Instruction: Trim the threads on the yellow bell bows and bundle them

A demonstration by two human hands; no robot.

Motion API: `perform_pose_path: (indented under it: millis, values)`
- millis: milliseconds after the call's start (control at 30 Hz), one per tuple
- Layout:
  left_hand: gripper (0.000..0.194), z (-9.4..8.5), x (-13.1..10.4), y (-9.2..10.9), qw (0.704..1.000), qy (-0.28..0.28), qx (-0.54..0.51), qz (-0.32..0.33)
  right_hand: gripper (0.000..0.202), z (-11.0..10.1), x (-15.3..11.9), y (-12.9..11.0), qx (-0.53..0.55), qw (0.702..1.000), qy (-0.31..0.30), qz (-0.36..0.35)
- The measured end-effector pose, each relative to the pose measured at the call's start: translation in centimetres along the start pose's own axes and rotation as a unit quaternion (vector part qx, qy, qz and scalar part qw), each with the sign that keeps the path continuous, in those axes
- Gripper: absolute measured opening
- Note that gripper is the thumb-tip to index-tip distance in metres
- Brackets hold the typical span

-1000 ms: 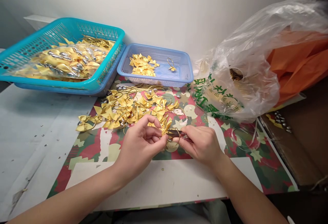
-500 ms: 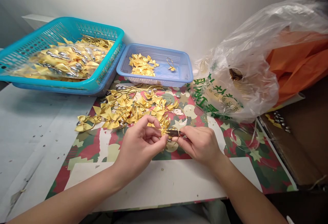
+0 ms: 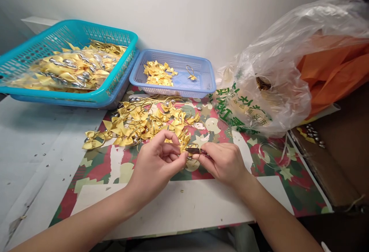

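Between the thumb and fingers of my left hand [image 3: 163, 156] is a yellow ribbon bow [image 3: 183, 143], partly hidden by the fingertips. My right hand [image 3: 226, 161] is closed around dark-jawed pliers [image 3: 193, 151], whose tips point left and meet the bow. A thin gold wire loop hangs around the jaws. Just beyond my hands lies a pile of yellow bows [image 3: 147, 123] with gold wire rings and silver beads. The pliers' handles are mostly covered by my right hand.
A turquoise basket [image 3: 115, 69] with bagged bows stands back left. Beside it, a small blue basket [image 3: 173, 55] holds loose bows and one ringed bow. A clear plastic bag [image 3: 276, 90] with green print sits at right. White card [image 3: 161, 209] lies in front over patterned paper.
Both hands keep almost the same pose at the bow. The wire loop around the pliers has shifted slightly, and the whole view has moved a little.
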State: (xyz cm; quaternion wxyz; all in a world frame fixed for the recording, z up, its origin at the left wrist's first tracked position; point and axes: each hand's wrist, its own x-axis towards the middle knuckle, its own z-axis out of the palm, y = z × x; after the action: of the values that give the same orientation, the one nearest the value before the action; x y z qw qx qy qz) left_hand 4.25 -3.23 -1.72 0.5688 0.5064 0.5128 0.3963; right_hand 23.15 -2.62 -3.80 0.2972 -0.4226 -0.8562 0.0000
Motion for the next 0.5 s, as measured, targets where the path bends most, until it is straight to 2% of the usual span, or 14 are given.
perform_pose_path:
  millis: [200,300,500]
  values:
    - [0.024,0.1,0.0,0.1,1.000,0.004,0.007,-0.003,0.042,0.1,-0.1,0.2,0.004,1.000,-0.010,0.011]
    - [0.025,0.1,0.1,0.1,1.000,0.009,0.001,-0.005,0.039,-0.1,-0.1,0.6,0.040,0.999,-0.018,0.026]
    - [0.021,-0.3,0.2,0.0,0.999,-0.019,-0.028,0.006,0.039,-1.4,0.2,1.9,0.193,0.965,-0.100,0.146]
